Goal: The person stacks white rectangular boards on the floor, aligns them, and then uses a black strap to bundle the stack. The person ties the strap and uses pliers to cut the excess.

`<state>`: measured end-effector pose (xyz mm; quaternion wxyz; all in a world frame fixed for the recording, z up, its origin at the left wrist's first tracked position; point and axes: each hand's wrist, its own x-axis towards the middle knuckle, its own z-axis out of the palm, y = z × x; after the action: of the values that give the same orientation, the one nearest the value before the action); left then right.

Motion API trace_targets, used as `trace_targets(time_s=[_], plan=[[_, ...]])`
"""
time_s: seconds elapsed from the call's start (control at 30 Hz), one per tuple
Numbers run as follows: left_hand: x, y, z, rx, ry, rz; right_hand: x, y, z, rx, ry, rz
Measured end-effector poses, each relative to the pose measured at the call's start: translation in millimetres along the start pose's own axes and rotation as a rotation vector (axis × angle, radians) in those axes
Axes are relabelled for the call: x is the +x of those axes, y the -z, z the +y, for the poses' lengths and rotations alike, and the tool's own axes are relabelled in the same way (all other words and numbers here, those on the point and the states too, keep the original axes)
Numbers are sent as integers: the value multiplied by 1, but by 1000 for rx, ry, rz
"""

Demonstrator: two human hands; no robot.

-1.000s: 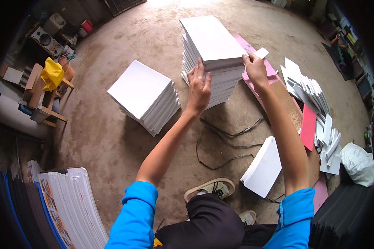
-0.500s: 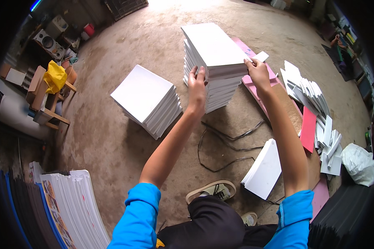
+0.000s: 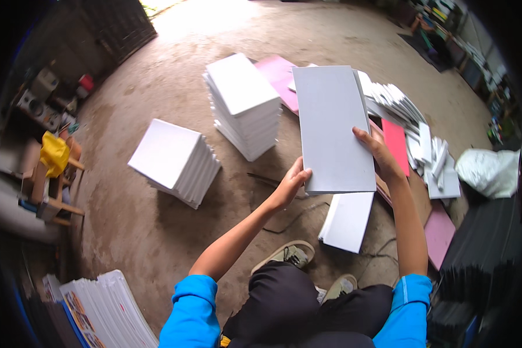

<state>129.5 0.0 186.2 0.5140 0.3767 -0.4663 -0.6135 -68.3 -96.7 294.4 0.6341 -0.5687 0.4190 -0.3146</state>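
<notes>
Both hands hold up a small bundle of pale grey-white rectangular boards (image 3: 333,133) in front of me. My left hand (image 3: 290,187) grips its lower left corner, thumb on the face. My right hand (image 3: 381,153) clasps the right edge, its thumb on the face and its other fingers hidden behind. Beyond my left hand stands a tall stack of white boards (image 3: 243,87), and a shorter stack (image 3: 168,148) sits to its left. A low pile of white boards (image 3: 348,223) lies on the floor just below the held bundle.
White offcuts (image 3: 432,156), a red strip (image 3: 395,145) and pink boards (image 3: 441,232) lie on the right beside a white plastic bag (image 3: 487,171). Dark cord (image 3: 296,220) trails near my shoes. A yellow cloth (image 3: 53,153) hangs at left; upright sheets (image 3: 110,307) stand lower left.
My hands have left the tall stack and now hold a bundle of boards nearer to me and to the right. The view has shifted, so the stacks appear farther left.
</notes>
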Motion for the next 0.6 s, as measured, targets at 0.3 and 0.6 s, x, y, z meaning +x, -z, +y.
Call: trace_targets(time_s=[0.3,0.6], plan=[[40,-53,-132,201,347,-102,-74,64,146,-1148,-284,568],[59,-53,-155,486,366,-56,-82,59,174,-1145,-189,546]])
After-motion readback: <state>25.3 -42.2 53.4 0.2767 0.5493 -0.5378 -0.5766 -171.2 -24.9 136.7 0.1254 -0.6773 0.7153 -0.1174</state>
